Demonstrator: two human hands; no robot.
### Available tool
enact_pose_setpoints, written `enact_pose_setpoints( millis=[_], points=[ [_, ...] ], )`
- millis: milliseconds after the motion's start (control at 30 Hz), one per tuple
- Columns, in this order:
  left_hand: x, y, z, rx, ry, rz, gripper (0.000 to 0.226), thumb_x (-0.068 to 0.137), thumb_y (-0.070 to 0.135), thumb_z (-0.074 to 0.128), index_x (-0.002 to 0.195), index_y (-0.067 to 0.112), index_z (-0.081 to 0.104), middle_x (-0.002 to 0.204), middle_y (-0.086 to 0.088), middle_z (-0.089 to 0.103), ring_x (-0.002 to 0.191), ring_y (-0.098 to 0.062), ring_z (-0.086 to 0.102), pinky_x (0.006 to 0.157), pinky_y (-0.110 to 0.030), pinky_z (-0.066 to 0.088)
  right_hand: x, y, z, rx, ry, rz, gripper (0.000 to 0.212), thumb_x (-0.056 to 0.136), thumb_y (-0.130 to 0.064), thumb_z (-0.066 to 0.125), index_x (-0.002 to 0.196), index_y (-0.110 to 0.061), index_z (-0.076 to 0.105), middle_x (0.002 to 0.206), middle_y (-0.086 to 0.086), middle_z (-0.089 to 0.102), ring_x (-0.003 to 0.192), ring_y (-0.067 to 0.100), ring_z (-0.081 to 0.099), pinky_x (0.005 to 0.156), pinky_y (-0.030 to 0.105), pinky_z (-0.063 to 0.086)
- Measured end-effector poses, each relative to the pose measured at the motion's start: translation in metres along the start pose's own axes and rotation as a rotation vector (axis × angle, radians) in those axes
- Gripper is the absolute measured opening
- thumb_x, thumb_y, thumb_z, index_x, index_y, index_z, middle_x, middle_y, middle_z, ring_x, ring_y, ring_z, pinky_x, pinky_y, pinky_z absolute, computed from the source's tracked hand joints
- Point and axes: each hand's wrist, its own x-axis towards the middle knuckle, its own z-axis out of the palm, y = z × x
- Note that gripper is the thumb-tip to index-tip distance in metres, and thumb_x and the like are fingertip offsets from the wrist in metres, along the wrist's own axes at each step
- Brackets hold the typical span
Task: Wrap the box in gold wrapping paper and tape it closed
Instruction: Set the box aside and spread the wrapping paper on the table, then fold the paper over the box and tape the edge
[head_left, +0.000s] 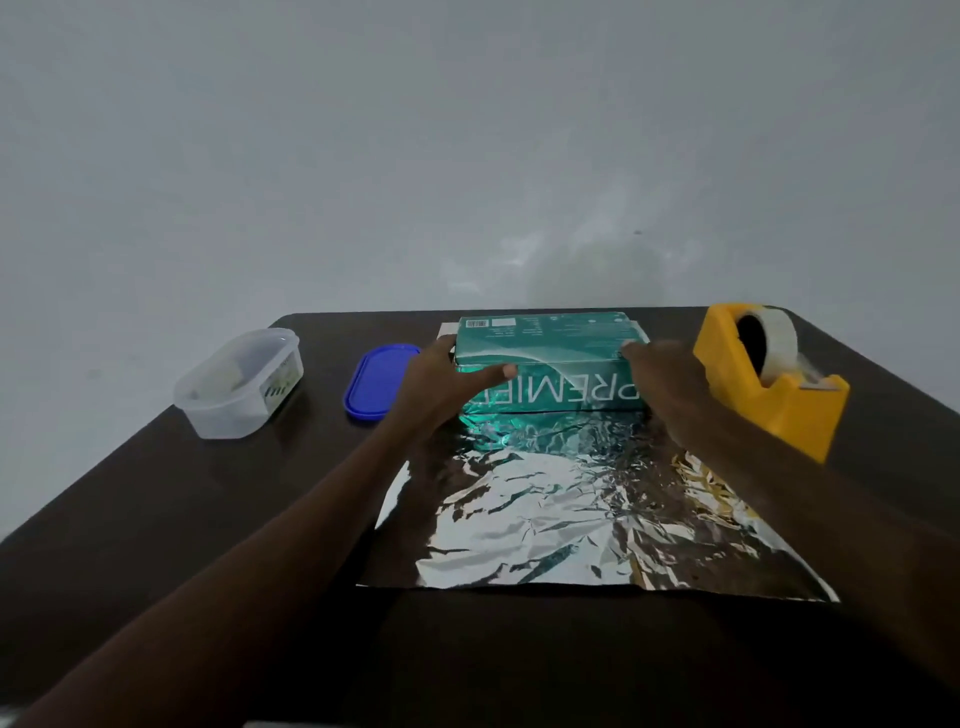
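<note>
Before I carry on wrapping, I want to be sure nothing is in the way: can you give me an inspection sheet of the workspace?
Surface: dark table, most of it bare.
Job's things: green box stands on the far end of the crinkled shiny wrapping paper, which lies flat and unfolded; yellow tape dispenser to the right, beside the sheet.
Clutter: clear plastic tub and its blue lid, apart, left of the box.
Grips: left hand holds the box's left end, right hand its right end.
Cables: nothing seen.
Surroundings: plain pale wall behind the table.
</note>
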Motion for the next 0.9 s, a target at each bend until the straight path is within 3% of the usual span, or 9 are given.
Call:
enact_pose_setpoints(
  millis=[100, 267, 400, 467, 533, 667, 767, 833, 900],
  points=[
    [0.0, -0.004, 0.001, -0.012, 0.003, -0.008, 0.057, 0.072, 0.06, 0.077, 0.118, 0.028, 0.066, 0.102, 0.015, 0.072, 0.09, 0.007, 0.064, 0.071, -0.012, 0.046, -0.001, 0.004, 0.002, -0.029, 0.02, -0.009, 0.031, 0.098, -0.034, 0.048, 0.105, -0.005, 0.06, 0.081, 0.005, 0.055, 0.062, 0.013, 0.045, 0.049, 0.025, 0.027],
    [-0.002, -0.008, 0.004, -0.026, -0.018, -0.003, 0.063, 0.072, 0.062, 0.075, 0.123, 0.027, 0.062, 0.11, 0.014, 0.07, 0.097, 0.002, 0.064, 0.076, -0.013, 0.046, -0.004, 0.005, 0.0, -0.086, 0.001, -0.017, 0.046, 0.1, -0.038, 0.044, 0.12, 0.0, 0.059, 0.109, 0.016, 0.063, 0.075, 0.023, 0.052, 0.056, 0.028, 0.032],
    [0.002, -0.005, 0.002, -0.005, -0.055, -0.036, 0.058, 0.073, 0.062, 0.075, 0.117, 0.026, 0.065, 0.105, 0.011, 0.072, 0.096, -0.006, 0.066, 0.082, -0.025, 0.052, -0.01, -0.005, -0.003, -0.143, 0.001, -0.048, 0.06, 0.102, -0.037, 0.045, 0.147, 0.0, 0.031, 0.137, 0.02, 0.051, 0.095, 0.026, 0.05, 0.076, 0.029, 0.033],
    [0.008, -0.007, 0.0, 0.024, -0.081, -0.079, 0.063, 0.067, 0.069, 0.074, 0.111, 0.025, 0.067, 0.099, 0.008, 0.073, 0.091, -0.009, 0.068, 0.083, -0.033, 0.056, -0.011, -0.014, -0.004, -0.202, 0.068, -0.181, 0.072, 0.099, -0.042, 0.049, 0.151, -0.002, 0.019, 0.142, 0.021, 0.047, 0.105, 0.031, 0.055, 0.081, 0.035, 0.042],
    [0.012, -0.007, -0.003, 0.063, -0.12, -0.106, 0.063, 0.067, 0.067, 0.075, 0.11, 0.022, 0.067, 0.097, 0.005, 0.073, 0.089, -0.01, 0.068, 0.082, -0.033, 0.055, -0.006, -0.024, -0.001, -0.343, 0.121, -0.395, 0.077, 0.095, -0.051, 0.049, 0.15, -0.003, 0.023, 0.141, 0.023, 0.046, 0.121, 0.038, 0.05, 0.094, 0.045, 0.046],
    [0.022, -0.002, -0.014, 0.044, -0.255, -0.136, 0.062, 0.071, 0.059, 0.078, 0.116, 0.019, 0.067, 0.106, 0.002, 0.072, 0.096, -0.013, 0.068, 0.085, -0.031, 0.055, 0.0, -0.042, 0.019, -0.666, -0.048, -0.658, 0.098, 0.08, -0.08, 0.018, 0.148, -0.011, 0.032, 0.15, 0.02, 0.039, 0.138, 0.036, 0.035, 0.111, 0.051, 0.032],
    [0.031, 0.007, -0.027, -0.016, -0.272, -0.214, 0.086, 0.064, 0.066, 0.076, 0.131, 0.014, 0.059, 0.13, -0.005, 0.062, 0.118, -0.023, 0.059, 0.098, -0.038, 0.05, 0.0, -0.037, 0.034, -0.924, -0.163, -0.723, 0.111, 0.071, -0.09, -0.001, 0.152, -0.019, 0.023, 0.158, 0.018, 0.026, 0.146, 0.036, 0.023, 0.116, 0.059, 0.021],
    [0.039, 0.009, -0.034, -0.068, -0.279, -0.283, 0.064, 0.084, 0.043, 0.07, 0.132, 0.003, 0.055, 0.134, -0.01, 0.055, 0.119, -0.023, 0.053, 0.1, -0.038, 0.047, 0.0, -0.032, 0.039, -0.967, -0.217, -0.723, 0.117, 0.065, -0.092, -0.012, 0.151, -0.02, 0.025, 0.155, 0.018, 0.032, 0.143, 0.037, 0.029, 0.114, 0.059, 0.025],
    [0.046, 0.009, -0.039, -0.107, -0.258, -0.328, 0.036, 0.097, 0.022, 0.057, 0.124, -0.002, 0.058, 0.118, -0.012, 0.055, 0.102, -0.021, 0.052, 0.092, -0.035, 0.046, 0.002, -0.028, 0.04, -0.987, -0.233, -0.724, 0.119, 0.062, -0.092, -0.014, 0.149, -0.021, 0.025, 0.152, 0.017, 0.037, 0.139, 0.036, 0.036, 0.112, 0.057, 0.029]
  ],
)
